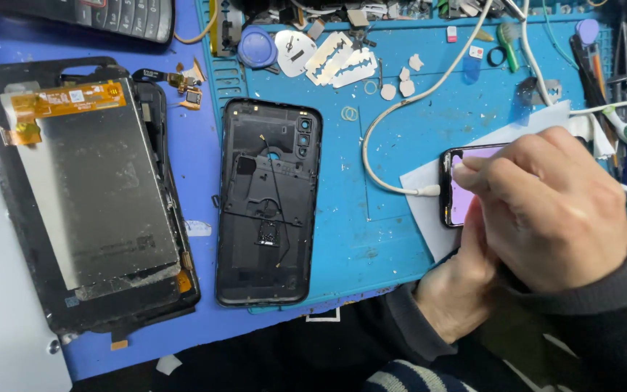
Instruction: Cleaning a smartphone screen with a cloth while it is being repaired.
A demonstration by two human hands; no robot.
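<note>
Far left of both hands, on the counter (197, 167): a dismantled tablet screen assembly (88, 196), face down, grey metal backing with an orange flex cable along its top edge.

Between it and the hands: a black phone back cover (266, 203), inner side up, lying on the blue work mat (386, 239). Beyond it, well above the hands, razor blades (339, 62) and a round blue disc (257, 47).

White cable (393, 116) curves down across the mat and plugs into the left end of a lit phone (459, 185), which lies on a white paper sheet (426, 199).

Left hand (459, 290): comes up from below, fingers against the phone's near edge, holding it; the grip is partly hidden.

Right hand (553, 207): over the phone, covering most of it, fingers curled narrow, fingertip (462, 170) pressed on the screen. Whether they pinch anything: cannot tell.

Right of the hands: a clutter of tools (618, 65).
</note>
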